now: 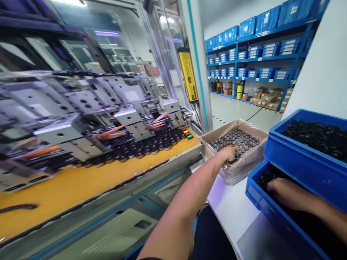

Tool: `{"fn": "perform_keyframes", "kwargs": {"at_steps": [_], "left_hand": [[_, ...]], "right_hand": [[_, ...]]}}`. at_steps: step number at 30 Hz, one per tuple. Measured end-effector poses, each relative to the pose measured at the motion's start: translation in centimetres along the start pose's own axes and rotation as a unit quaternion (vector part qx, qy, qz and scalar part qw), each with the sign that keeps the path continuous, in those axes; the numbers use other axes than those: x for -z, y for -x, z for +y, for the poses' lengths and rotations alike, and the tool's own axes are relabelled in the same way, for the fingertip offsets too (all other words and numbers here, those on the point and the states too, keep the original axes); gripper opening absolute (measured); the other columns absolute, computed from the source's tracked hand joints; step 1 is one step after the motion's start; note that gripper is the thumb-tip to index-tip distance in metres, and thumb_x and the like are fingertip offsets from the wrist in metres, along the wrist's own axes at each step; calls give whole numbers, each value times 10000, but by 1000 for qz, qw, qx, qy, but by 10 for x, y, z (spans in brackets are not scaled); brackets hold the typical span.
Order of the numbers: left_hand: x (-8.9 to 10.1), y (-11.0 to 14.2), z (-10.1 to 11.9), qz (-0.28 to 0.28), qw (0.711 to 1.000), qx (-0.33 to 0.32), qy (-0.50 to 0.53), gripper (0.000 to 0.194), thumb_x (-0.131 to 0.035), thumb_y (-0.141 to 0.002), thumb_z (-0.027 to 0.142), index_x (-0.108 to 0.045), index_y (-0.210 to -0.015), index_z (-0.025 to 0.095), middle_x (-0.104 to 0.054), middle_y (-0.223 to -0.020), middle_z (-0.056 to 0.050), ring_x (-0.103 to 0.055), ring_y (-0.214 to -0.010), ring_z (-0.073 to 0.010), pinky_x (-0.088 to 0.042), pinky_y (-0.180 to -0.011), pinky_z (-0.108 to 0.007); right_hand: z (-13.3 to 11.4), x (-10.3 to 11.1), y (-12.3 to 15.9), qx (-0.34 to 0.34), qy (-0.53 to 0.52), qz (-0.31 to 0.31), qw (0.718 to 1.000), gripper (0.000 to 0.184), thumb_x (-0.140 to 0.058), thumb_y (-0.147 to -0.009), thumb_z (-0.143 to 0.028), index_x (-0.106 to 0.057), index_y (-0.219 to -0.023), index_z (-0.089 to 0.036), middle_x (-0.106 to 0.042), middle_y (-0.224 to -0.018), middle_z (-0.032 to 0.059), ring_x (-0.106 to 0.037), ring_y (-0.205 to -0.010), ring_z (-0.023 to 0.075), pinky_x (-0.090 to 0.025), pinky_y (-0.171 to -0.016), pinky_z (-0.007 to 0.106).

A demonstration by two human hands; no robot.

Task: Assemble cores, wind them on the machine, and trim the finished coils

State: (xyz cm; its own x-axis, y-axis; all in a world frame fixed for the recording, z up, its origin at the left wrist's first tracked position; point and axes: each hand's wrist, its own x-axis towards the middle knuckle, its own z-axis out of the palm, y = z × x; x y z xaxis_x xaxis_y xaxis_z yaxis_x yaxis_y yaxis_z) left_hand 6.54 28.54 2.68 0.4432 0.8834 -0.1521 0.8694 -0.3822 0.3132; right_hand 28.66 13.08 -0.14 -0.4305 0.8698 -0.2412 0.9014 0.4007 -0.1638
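Spools (235,139) are lying heaped in a cardboard box (245,169) lined with clear plastic, and my left hand (227,153) is resting on top of the heap near the box's front edge. My fingers are curled down among the spools, so I can't tell whether they're pinching any of them or just pressing into the pile. The spools look small, stiff and fairly light, with a shiny metal finish. I'd expect them to slip and roll against each other, so taking one by its rim with my fingertips seems safer than scooping. My right hand (284,193) is lying palm down inside a blue plastic bin (257,195), over dark parts (271,178), with its fingers close together, though the dark fill hides whether they're holding anything. Another blue bin (295,151) is sitting behind it, heaped with more dark pieces. The box and both bins are standing on a white table (233,213). To my left, a machine (81,115) is carrying a row of round parts (146,148) above an orange deck (67,191), and blue shelves (252,59) are lining the far wall
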Motion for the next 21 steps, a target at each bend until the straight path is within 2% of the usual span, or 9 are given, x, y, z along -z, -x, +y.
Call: {"fn": "perform_keyframes", "kwargs": {"at_steps": [3, 7, 11, 13, 15, 18, 21], "left_hand": [[-12, 1, -3, 12, 998, 35, 50, 345, -609, -898, 352, -597, -1177, 149, -614, -1194, -76, -621, -1045, -262, -545, -863, -430], [-16, 5, -5, 69, 987, 55, 135, 357, -635, -878, 357, -607, -1169, 152, -609, -1183, -60, -616, -1068, -278, -538, -870, -407], [-1, 14, 1, 146, 959, 41, 240, 338, -622, -892, 338, -590, -1182, 168, -616, -1176, -84, -628, -1030, -236, -552, -836, -403], [9, 27, 2, 190, 936, 22, 294, 284, -603, -906, 327, -604, -1141, 167, -629, -1139, -80, -636, -983, -209, -556, -815, -390], [16, 52, -1, 233, 909, -7, 347, 232, -627, -887, 341, -638, -1008, 144, -658, -999, -44, -648, -893, -196, -552, -768, -352], [13, 109, -9, 266, 860, -62, 430, 248, -716, -799, 351, -604, -840, 133, -662, -755, -10, -650, -719, -158, -517, -659, -277], [-6, 177, -19, 272, 811, -107, 506, 265, -757, -751, 300, -569, -851, 142, -717, -858, -71, -661, -753, -145, -504, -685, -258]], "right_hand": [[5, -4, -1, 9, -8, 18, 1000, 300, -442, -753, -15, -684, -827, -176, -704, -883, 82, -664, -861, 232, -457, -759, 300], [19, -19, -6, 22, -41, 62, 997, 237, -478, -781, -86, -686, -793, -198, -696, -861, 74, -662, -816, 209, -469, -773, 281], [30, -28, -11, 31, -35, 76, 996, 232, -451, -826, -143, -653, -724, -194, -682, -802, 76, -647, -754, 209, -465, -739, 293], [33, -28, -12, 34, -19, 80, 996, 246, -436, -841, -168, -618, -677, -191, -671, -766, 78, -633, -717, 211, -455, -705, 300], [33, -27, -12, 39, -2, 81, 996, 225, -450, -832, -183, -584, -651, -190, -660, -739, 80, -620, -692, 213, -441, -669, 299], [24, -24, -11, 28, 13, 64, 997, 138, -508, -767, -157, -561, -643, -190, -654, -709, 68, -613, -676, 211, -416, -619, 280], [12, -18, -9, 17, 2, 49, 999, 123, -533, -723, -119, -569, -628, -189, -651, -657, 40, -616, -633, 195, -401, -581, 258]]}}
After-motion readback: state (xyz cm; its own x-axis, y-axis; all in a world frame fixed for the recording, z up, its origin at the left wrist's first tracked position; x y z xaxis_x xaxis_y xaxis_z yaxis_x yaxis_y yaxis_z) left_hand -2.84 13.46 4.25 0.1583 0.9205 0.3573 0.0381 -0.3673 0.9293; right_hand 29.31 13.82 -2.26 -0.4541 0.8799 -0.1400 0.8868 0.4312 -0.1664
